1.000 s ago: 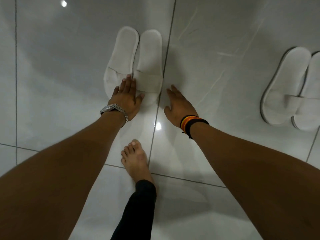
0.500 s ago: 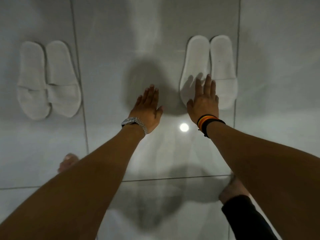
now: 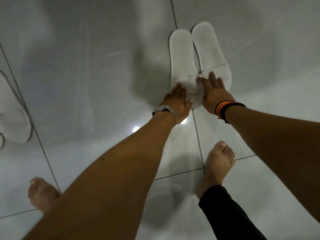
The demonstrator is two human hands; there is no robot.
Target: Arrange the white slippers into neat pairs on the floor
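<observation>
Two white slippers lie side by side on the glossy tiled floor, toe ends toward me: the left slipper [image 3: 181, 54] and the right slipper [image 3: 207, 47], which sits slightly farther away. My left hand [image 3: 176, 101], with a metal watch, lies flat on the toe end of the left slipper. My right hand [image 3: 214, 91], with coloured wristbands, rests with spread fingers on the toe straps where the two slippers meet. Neither hand grips anything.
Another white slipper pair [image 3: 13, 122] lies at the far left edge, partly cut off. My bare left foot [image 3: 43, 193] and right foot [image 3: 218, 163] stand on the tiles, with a black trouser leg [image 3: 228, 213] below. Grey grout lines cross the floor.
My left hand has moved right from the bare floor onto the left slipper's toe end. My right hand now rests across both straps. The other pair has slid to the view's left edge.
</observation>
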